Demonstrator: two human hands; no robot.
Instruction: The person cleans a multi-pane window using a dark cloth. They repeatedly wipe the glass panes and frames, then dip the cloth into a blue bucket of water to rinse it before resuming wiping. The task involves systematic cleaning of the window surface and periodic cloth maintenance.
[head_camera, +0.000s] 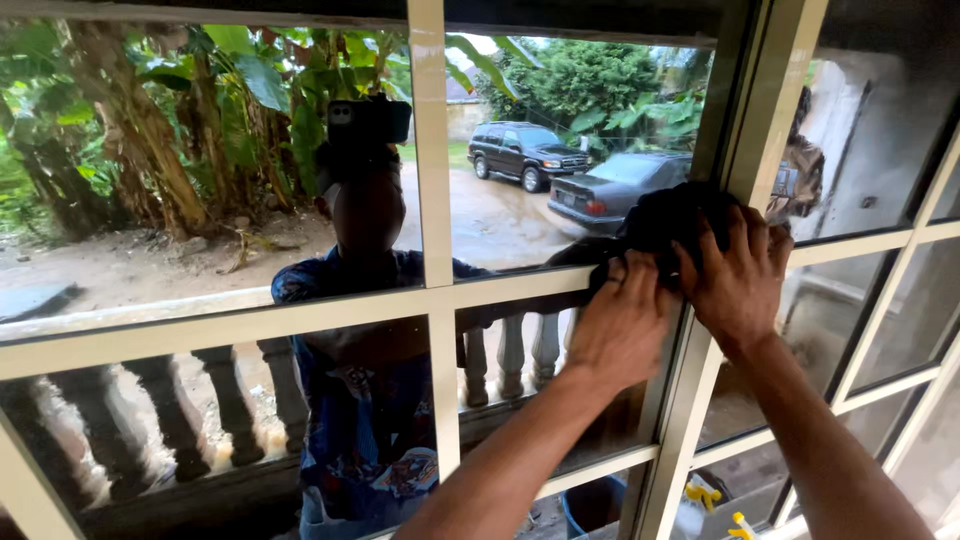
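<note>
Two hands, left hand (622, 322) and right hand (735, 275), fingers clenched on dark cloth (665, 215) against window frame (432, 200).

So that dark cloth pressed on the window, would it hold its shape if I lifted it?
Probably not: the dark cloth bunches in soft folds under the left hand and right hand, so it looks floppy. It seems light, and should slide easily over the smooth glass pane.
</note>
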